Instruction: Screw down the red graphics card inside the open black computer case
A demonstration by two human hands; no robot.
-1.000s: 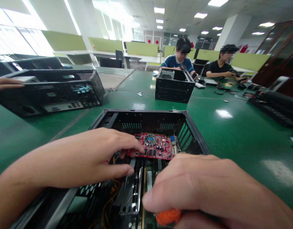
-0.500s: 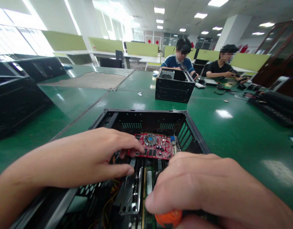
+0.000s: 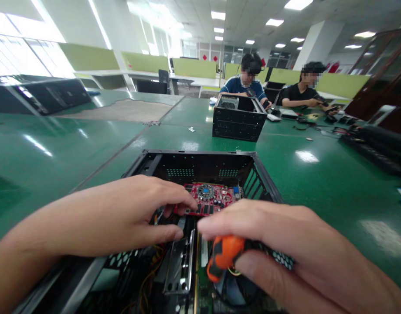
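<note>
My right hand (image 3: 279, 244) has its thumb against an orange and black screwdriver handle (image 3: 227, 255), with the fingers arched over it. The handle leans above a round cooling fan (image 3: 235, 290) inside an open black computer case (image 3: 197, 152); the screwdriver's tip is hidden. My left hand (image 3: 148, 213) reaches in from the left, thumb and fingers apart. Its fingertips are at the left end of a red graphics card (image 3: 220, 196), and I cannot tell whether they press on it. Below that hand is a perforated metal drive bracket (image 3: 181, 266). Beside the bracket stands a green memory module (image 3: 200, 261).
Across the green table (image 3: 174, 113) stands another black case (image 3: 238, 117), with a person (image 3: 242, 83) behind it. A second person (image 3: 305, 87) handles parts at the right. More black cases (image 3: 53, 93) lie at the far left; cables and dark hardware (image 3: 377, 148) lie right.
My right fingers have lifted and loosened, exposing more of the orange handle and the fan. My left hand stays put. The large dark panel at the left edge is no longer visible there.
</note>
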